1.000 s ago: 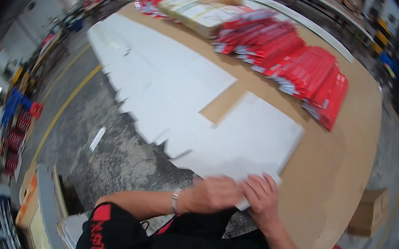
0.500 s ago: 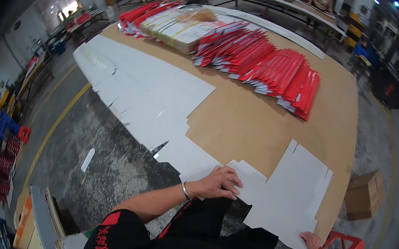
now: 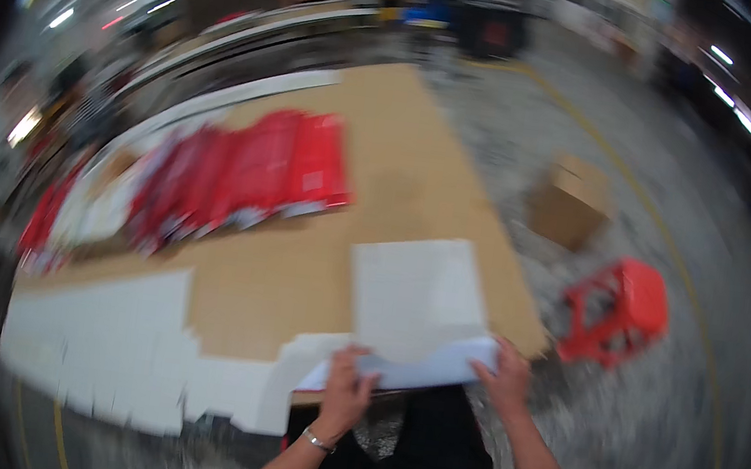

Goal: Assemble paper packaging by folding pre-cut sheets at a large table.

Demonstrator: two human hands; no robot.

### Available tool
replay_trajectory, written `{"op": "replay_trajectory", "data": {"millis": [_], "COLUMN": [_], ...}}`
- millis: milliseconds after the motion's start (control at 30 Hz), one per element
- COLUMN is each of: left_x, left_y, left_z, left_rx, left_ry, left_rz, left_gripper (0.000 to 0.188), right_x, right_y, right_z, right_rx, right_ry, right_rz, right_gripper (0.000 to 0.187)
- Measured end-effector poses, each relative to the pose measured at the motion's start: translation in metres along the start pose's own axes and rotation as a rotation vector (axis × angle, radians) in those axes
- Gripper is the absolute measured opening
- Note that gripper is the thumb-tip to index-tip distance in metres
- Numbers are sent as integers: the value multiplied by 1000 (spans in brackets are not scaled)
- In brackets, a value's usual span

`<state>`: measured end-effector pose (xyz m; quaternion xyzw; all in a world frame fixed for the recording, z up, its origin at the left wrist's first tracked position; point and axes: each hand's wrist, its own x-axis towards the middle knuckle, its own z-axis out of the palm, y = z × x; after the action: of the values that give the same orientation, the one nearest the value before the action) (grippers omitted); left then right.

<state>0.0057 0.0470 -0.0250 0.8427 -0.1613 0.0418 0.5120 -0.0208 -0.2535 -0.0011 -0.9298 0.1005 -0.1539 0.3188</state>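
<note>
A white die-cut cardboard blank (image 3: pixel 416 286) lies at the near edge of the table, its near flap (image 3: pixel 434 366) lifted and curled along the front. My left hand (image 3: pixel 346 395), with a metal bracelet at its wrist, grips the flap's left part between thumb and fingers. At the flap's right end my right hand (image 3: pixel 505 377) pinches the cardboard, thumb on the near side. Motion blur softens the fingers. Other white cardboard blanks (image 3: pixel 119 339) overlap along the table's near left side, reaching toward my left hand.
The brown-topped table (image 3: pixel 253 313) carries a fanned row of red folded packages (image 3: pixel 262 164) and a pale strapped bundle (image 3: pixel 103 201). On the floor to the right are a red plastic stool (image 3: pixel 620 307) and a brown carton (image 3: pixel 572 202). Another worktable (image 3: pixel 260 28) stands behind.
The view has swung to the right. My right hand has drawn up the blank's near flap, which lay flat before. My left hand has moved onto that flap.
</note>
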Motion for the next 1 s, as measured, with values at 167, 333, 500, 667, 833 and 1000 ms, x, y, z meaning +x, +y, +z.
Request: {"op": "replay_trajectory", "data": {"millis": [167,333,500,667,833,1000], "left_x": [19,17,9,-1,6,-20], "left_y": [12,59,60,40,41,44], "left_z": [28,26,43,10,6,-49], "left_rx": [792,651,715,687,668,757], "left_ry": [-123,-418,-572,-393,-466,-614], "left_rz": [305,336,506,316,268,295], "left_gripper": [53,80,98,105,98,105], "right_x": [-32,-100,-97,-51,-14,8], "right_y": [8,-51,-62,-44,-78,-44], "right_z": [8,45,70,31,33,28], "right_rx": [456,966,1080,179,74,-131], "right_ry": [645,-281,-66,305,140,-29], "right_rz": [232,543,596,-123,-558,-691], "right_gripper": [62,38,24,16,43,49]}}
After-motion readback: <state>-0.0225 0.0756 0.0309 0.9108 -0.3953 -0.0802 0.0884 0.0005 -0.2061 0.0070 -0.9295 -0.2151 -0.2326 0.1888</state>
